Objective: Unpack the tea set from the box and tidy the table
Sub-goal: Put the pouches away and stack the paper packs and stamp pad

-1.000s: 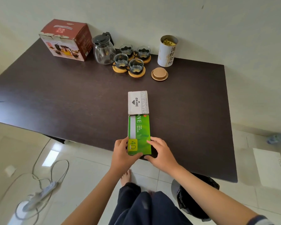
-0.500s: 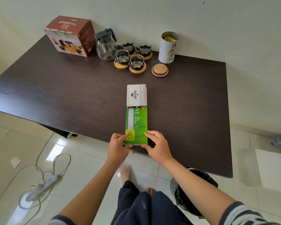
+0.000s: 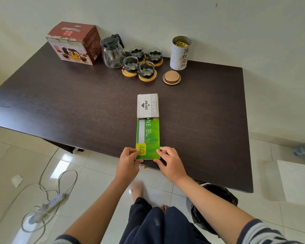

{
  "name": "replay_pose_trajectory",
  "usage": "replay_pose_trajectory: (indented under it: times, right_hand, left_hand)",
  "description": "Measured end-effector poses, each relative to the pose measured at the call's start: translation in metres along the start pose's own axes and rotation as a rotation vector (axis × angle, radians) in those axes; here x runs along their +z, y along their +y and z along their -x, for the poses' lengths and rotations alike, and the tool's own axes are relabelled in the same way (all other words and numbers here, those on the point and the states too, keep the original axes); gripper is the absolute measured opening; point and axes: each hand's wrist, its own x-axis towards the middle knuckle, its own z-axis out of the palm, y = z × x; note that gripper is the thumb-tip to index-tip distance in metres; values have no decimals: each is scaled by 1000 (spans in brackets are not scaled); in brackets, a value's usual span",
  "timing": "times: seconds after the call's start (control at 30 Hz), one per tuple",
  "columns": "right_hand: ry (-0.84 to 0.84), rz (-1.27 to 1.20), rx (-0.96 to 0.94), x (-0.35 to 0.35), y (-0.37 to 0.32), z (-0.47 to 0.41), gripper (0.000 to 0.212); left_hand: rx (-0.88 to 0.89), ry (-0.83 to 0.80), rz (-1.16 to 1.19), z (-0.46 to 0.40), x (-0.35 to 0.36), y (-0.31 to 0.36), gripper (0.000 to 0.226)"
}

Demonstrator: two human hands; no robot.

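both hands sit at the near edge of the dark wooden table (image 3: 60, 95), one on each side of a green booklet (image 3: 148, 138) that lies flat on the top. the left hand (image 3: 128, 164) pinches the booklet's near left corner, thumb on the yellow patch and fingers curled at the edge. the right hand (image 3: 171, 164) holds the near right corner the same way, fingers bent onto the cover and thumb at the near edge. the booklet runs away from the hands, and its far end touches a grey stamp pad box (image 3: 147, 105) lying in line with it.

the tea set stands well apart from the hands, at the far side of the table near the wall. the red cardboard box (image 3: 72, 43) is at the far left. just beside it on the right is a glass teapot (image 3: 113, 53) with a black lid. next come four glass cups (image 3: 143, 62) on round wooden coasters, grouped close together. to their right stands an open white tea tin (image 3: 179, 53), and its gold lid (image 3: 171, 78) lies on the table in front of it.

the floor is pale glossy tile. a white power strip (image 3: 47, 206) with a loose cable lies on the left, and a black bin (image 3: 215, 203) stands under the table's near right edge. the wall behind is plain and light.
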Motion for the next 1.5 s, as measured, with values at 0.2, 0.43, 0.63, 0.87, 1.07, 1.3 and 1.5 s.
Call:
replay_pose_trajectory:
  times: [0.2,0.43,0.63,0.87,1.07,1.3,1.5]
  right_hand:
    - [13,0,-18,1,2,0,37]
    - [-16,-188,108,-14,0,-10,63]
    - [55,-216,368,-25,-4,-79,39]
    - [-34,-162,647,-28,-3,-174,49]
    - [-79,-162,823,-19,3,-224,37]
    - [-91,-134,935,-10,-3,-241,14]
    - [-48,-347,1132,-8,1,-249,24]
  left_hand:
    - [20,5,26,-1,1,-4,36]
    - [-116,-204,163,-15,-29,-5,76]
    - [-233,-141,150,-68,-40,0,71]
    - [-439,-52,203,-161,-33,4,54]
    - [-470,-162,208,-210,-26,1,45]
    - [-468,-186,216,-222,-18,3,16]
    - [-561,-212,293,-226,-20,0,22]
